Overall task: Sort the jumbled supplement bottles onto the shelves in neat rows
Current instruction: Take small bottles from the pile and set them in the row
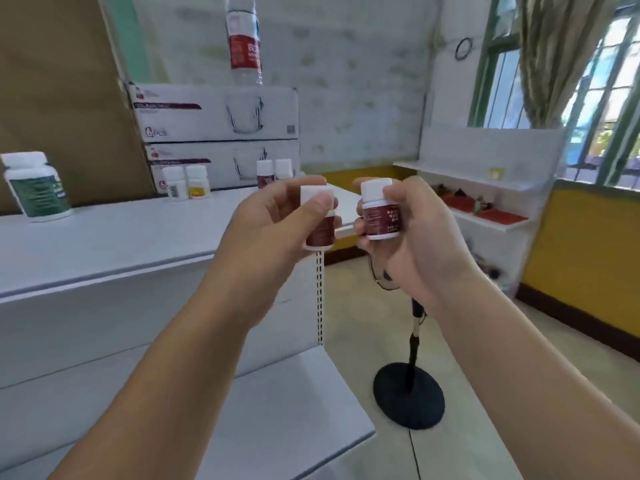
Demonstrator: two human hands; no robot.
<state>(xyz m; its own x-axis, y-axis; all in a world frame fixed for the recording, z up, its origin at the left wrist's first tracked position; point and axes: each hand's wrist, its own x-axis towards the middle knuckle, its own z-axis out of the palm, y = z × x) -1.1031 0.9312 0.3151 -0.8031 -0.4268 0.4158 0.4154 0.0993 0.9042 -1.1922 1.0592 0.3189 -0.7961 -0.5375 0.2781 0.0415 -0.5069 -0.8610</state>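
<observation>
My left hand point(273, 230) grips a small white bottle with a dark red label point(320, 230), thumb over its cap. My right hand point(415, 230) holds a matching dark red bottle point(381, 216) by its side and cap. Both bottles are upright in the air, off the right end of the top shelf point(121, 244). On that shelf stand a large green-labelled bottle point(36, 188) at the left, a white bottle point(174, 183) and a yellow-labelled bottle point(198, 181) in the middle, and a red bottle point(265, 173) beside another white-capped bottle point(284, 169) further right.
Two stacked white cartons point(214, 114) stand at the back of the top shelf, with a water bottle point(244, 39) on them. A lower shelf point(277, 410) lies below. A black stand with a round base point(408, 396) is on the floor to the right. A white rack point(485, 202) lines the far wall.
</observation>
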